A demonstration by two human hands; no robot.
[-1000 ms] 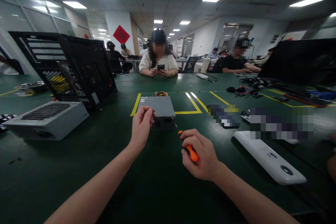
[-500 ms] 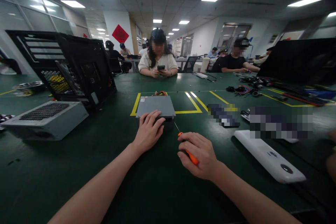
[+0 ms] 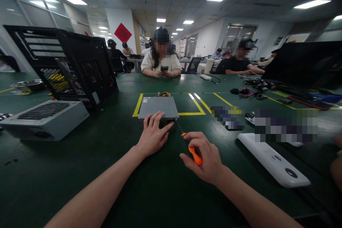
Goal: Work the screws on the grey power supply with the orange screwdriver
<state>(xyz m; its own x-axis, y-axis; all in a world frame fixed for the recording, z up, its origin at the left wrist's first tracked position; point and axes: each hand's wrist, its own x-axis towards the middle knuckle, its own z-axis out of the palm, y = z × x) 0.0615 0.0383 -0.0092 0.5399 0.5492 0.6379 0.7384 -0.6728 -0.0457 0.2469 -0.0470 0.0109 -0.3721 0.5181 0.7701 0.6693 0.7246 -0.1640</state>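
Note:
A grey computer power supply [image 3: 157, 105] lies on the green table before me, its bundle of coloured wires [image 3: 162, 94] at the far side. My left hand [image 3: 152, 131] holds it over the near edge, fingers spread on the top and index finger reaching toward the near right corner. In my right hand [image 3: 204, 156] is a screwdriver [image 3: 196, 156] with an orange and black handle. Its thin shaft points up and left, the tip at the near right corner of the power supply. My right thumb stands off the handle while the fingers curl around it.
On the left stand an open black computer case [image 3: 77, 67] and a second power supply [image 3: 53, 121]. A white device [image 3: 272, 160], a blurred-out phone-like item [image 3: 227, 117], cables [image 3: 247, 92] and a dark monitor [image 3: 304, 64] are on the right. Across the table sits a person [image 3: 161, 57] holding a phone.
My left index finger has stretched rightward to the power supply's near right corner. My right thumb has opened away from the screwdriver handle; the tip stays at about the same place.

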